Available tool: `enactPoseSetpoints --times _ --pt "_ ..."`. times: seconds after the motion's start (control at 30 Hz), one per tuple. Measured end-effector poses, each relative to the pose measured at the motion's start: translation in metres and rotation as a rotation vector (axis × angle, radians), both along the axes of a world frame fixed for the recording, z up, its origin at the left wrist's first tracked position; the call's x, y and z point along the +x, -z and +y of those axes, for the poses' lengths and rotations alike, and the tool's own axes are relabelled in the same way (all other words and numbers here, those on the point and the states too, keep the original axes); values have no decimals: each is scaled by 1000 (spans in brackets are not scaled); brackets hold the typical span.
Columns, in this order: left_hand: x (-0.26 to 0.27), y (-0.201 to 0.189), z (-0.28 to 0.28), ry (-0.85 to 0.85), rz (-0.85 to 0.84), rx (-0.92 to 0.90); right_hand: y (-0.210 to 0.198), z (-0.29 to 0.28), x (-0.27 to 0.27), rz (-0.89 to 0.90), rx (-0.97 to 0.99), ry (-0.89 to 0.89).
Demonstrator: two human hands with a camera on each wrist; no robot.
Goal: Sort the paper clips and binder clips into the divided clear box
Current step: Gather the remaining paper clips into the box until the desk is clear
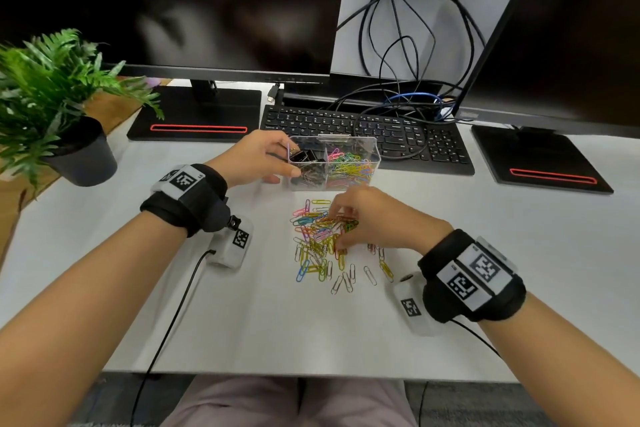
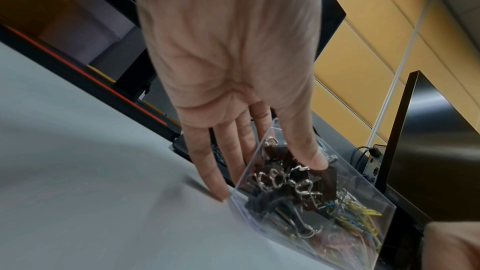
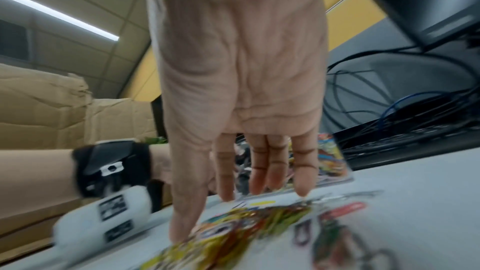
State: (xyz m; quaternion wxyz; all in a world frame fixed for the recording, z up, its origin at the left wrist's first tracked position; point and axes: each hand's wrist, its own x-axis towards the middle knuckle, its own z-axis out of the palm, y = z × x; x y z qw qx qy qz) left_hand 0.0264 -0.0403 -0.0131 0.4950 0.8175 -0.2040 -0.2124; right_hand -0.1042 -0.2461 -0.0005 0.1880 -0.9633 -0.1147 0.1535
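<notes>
A clear divided box (image 1: 360, 138) stands on the white table in front of the keyboard. Black binder clips (image 1: 306, 158) fill its left compartment and coloured paper clips (image 1: 349, 165) its right one. My left hand (image 1: 290, 159) grips the box's left end, thumb on the near wall and fingers behind the far corner; the left wrist view shows that hand (image 2: 270, 180), the box wall (image 2: 363, 202) and the binder clips (image 2: 285, 176). A loose pile of paper clips (image 1: 317, 243) lies nearer to me. My right hand (image 1: 341, 229) is down on the pile, straight fingers and thumb either side of a bunch (image 3: 259, 223).
A black keyboard (image 1: 363, 130) lies just behind the box. Two monitor stands (image 1: 197, 114) (image 1: 540, 156) flank it, with tangled cables (image 1: 408, 45) behind. A potted plant (image 1: 52, 97) stands at the far left. The table's front edge (image 1: 311, 374) is near my lap.
</notes>
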Motion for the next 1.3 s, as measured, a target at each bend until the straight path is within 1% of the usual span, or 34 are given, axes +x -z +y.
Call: enactPoseSetpoints --times 0.07,0.17,0.27,0.33,0.43,0.53,0.6,0.67,0.73,0.77,0.83,0.87,0.93,1.1,1.2,1.3 --pt "0 0 0 -2 0 -5 1 14 -4 5 11 -135" --pt "0 0 0 -2 -2 -12 3 33 -8 -53 67 -276" --pt "0 0 1 0 -10 -6 7 46 -10 -45 57 -366" --pt "0 0 1 6 -16 -4 11 50 -9 -40 23 -385" --pt "0 0 1 8 -15 -10 11 47 -5 -31 -2 -335" --pt "0 0 1 6 -12 -9 5 31 0 -18 -39 -237" --pt "0 1 1 8 -10 -10 2 18 2 -32 -16 -162" --pt "0 0 1 11 -9 -9 -1 6 3 -48 13 -16" --pt "0 0 1 13 -13 -4 -3 -5 5 -36 -53 160" --pt "0 0 1 13 -13 -3 -4 -9 6 5 -107 227" --pt "-1 -1 1 15 -14 0 -6 -13 6 120 -199 297" --pt "-1 -1 1 16 -15 1 -5 -13 5 163 -225 305" --pt "-1 -1 1 15 -17 2 -2 -9 4 182 -245 282" --pt "-2 -2 1 13 -17 3 5 5 8 118 -142 176" --pt "-2 -2 0 7 -16 2 4 6 10 63 -64 157" --pt "-2 -1 1 4 -16 -3 4 3 10 -5 -52 125"
